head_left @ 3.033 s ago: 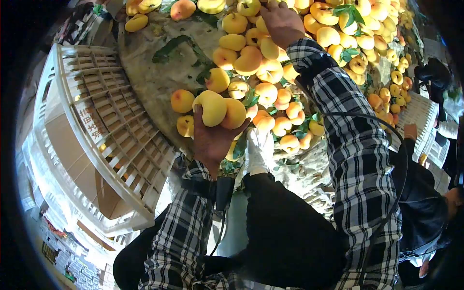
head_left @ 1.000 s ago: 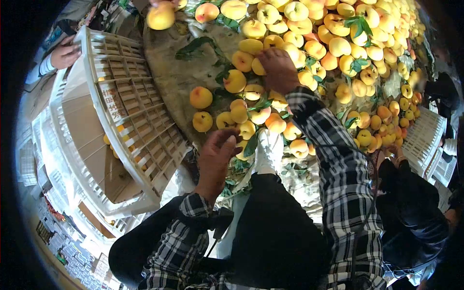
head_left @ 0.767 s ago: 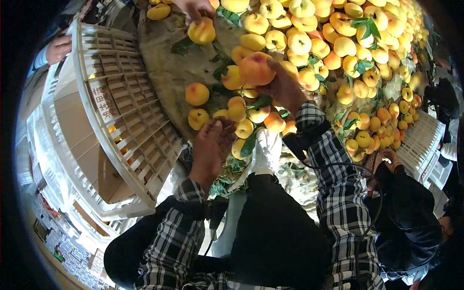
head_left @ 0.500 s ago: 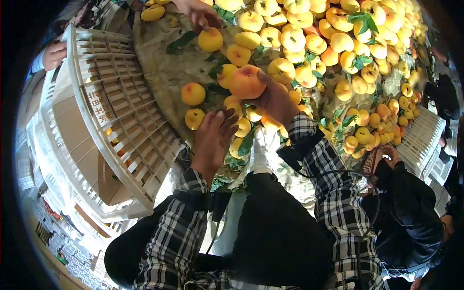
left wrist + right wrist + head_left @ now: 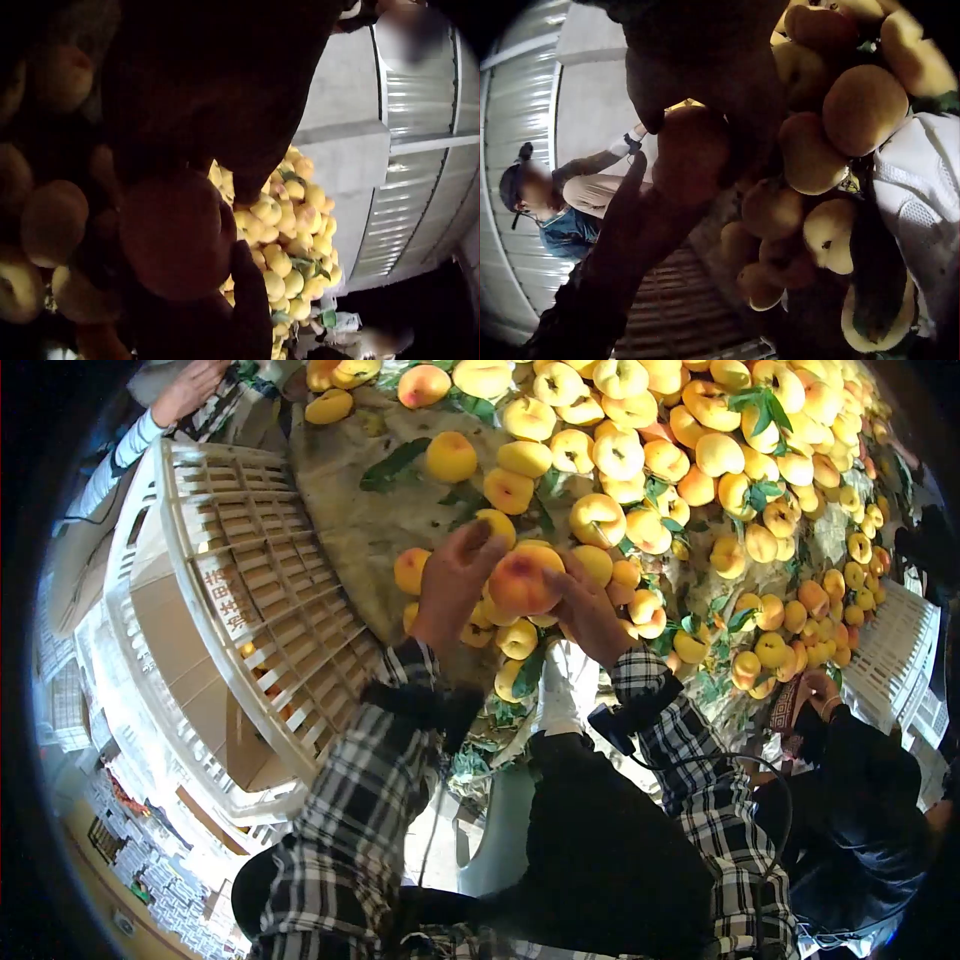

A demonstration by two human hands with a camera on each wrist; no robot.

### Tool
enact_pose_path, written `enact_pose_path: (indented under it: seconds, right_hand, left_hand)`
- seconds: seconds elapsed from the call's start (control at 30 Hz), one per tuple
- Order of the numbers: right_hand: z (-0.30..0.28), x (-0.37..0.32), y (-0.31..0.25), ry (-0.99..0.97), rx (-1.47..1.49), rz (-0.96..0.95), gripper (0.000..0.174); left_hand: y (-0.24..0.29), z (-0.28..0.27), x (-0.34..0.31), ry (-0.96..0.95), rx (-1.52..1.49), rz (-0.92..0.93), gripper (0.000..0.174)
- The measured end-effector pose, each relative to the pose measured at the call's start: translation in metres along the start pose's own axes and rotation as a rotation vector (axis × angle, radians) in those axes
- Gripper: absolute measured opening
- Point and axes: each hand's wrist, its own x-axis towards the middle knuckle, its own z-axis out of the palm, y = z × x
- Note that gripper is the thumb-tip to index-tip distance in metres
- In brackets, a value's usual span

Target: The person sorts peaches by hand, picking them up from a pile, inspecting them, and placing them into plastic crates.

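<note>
My right hand (image 5: 590, 610) grips a reddish-yellow flat peach (image 5: 523, 582) between thumb and fingers. Close at its left side is my left hand (image 5: 455, 580), fingers relaxed and slightly bent. In the right wrist view the dark peach (image 5: 690, 154) sits between my right hand (image 5: 705, 82) above and my left hand (image 5: 634, 225) below. The left wrist view is very dark, with the same peach (image 5: 176, 236) beneath my left hand (image 5: 202, 90). Several loose peaches lie under and around both hands, partly hidden by them.
A large heap of yellow peaches (image 5: 720, 455) with green leaves covers the upper right of the cloth (image 5: 350, 490). White plastic crates (image 5: 250, 600) stand at left, beside another person's hand (image 5: 190, 388). A white shoe (image 5: 567, 685) rests below my hands. Someone in black (image 5: 850, 800) is at right.
My left hand released two peaches, then moved up toward my right. My right hand picked up the reddish peach and brought it down between both hands. Another person's hand left a peach on the cloth.
</note>
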Motion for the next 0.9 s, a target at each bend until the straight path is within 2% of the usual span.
enact_pose_path:
  seconds: [0.03, 0.13, 0.2, 0.23, 0.33, 0.43, 0.5, 0.57, 0.67, 0.7, 0.77, 0.8, 0.83, 0.87, 0.9]
  right_hand:
    - [-0.005, -0.002, 0.001, 0.026, 0.039, 0.018, 0.047]
    - [-0.005, -0.005, -0.005, 0.074, 0.062, -0.061, 0.046]
    - [-0.002, -0.006, -0.014, 0.182, 0.020, -0.036, 0.046]
    - [-0.007, -0.005, -0.012, 0.172, 0.034, -0.067, 0.046]
    - [-0.021, -0.006, -0.007, 0.163, 0.038, -0.120, 0.046]
    - [-0.024, -0.009, -0.017, 0.162, -0.065, -0.121, 0.047]
    - [-0.030, -0.010, -0.017, 0.158, -0.218, -0.154, 0.049]
    - [-0.036, -0.009, -0.013, 0.192, -0.462, -0.193, 0.051]
    - [-0.030, -0.012, -0.017, 0.231, -0.922, -0.319, 0.053]
    - [-0.026, -0.015, -0.017, 0.240, -1.083, -0.360, 0.054]
    - [-0.026, -0.011, -0.014, 0.272, -1.057, -0.341, 0.055]
    - [-0.025, -0.011, -0.015, 0.275, -1.026, -0.330, 0.055]
    - [-0.023, -0.012, -0.017, 0.276, -0.997, -0.324, 0.055]
    - [-0.019, -0.016, -0.026, 0.295, -0.986, -0.176, 0.056]
    - [-0.025, -0.017, -0.021, 0.275, -0.860, -0.211, 0.056]
  left_hand:
    - [-0.001, 0.003, 0.005, -0.123, 0.061, -0.044, 0.042]
    - [-0.011, 0.018, 0.011, -0.282, 0.132, -0.021, 0.041]
    - [-0.014, 0.029, 0.012, -0.287, 0.023, -0.010, 0.040]
    - [-0.017, 0.032, 0.014, -0.289, -0.032, -0.008, 0.040]
    - [-0.009, 0.033, 0.025, -0.356, 0.130, 0.039, 0.038]
    - [0.028, 0.022, 0.056, -0.039, 0.347, 0.110, 0.039]
    - [0.001, -0.012, 0.107, 0.402, 0.617, 0.361, 0.048]
    - [-0.013, -0.027, 0.143, 0.760, 0.664, 0.267, 0.059]
    - [-0.018, -0.054, 0.180, 0.371, 0.780, 0.205, 0.063]
    - [-0.021, -0.062, 0.191, 0.299, 0.753, 0.201, 0.063]
    - [-0.027, -0.073, 0.206, 0.164, 0.701, 0.197, 0.064]
    - [0.000, -0.053, 0.178, 0.204, 0.777, 0.163, 0.065]
    - [-0.002, -0.052, 0.170, 0.227, 0.786, 0.187, 0.062]
    - [-0.003, -0.049, 0.164, 0.250, 0.794, 0.213, 0.060]
    - [-0.003, -0.046, 0.158, 0.273, 0.799, 0.242, 0.057]
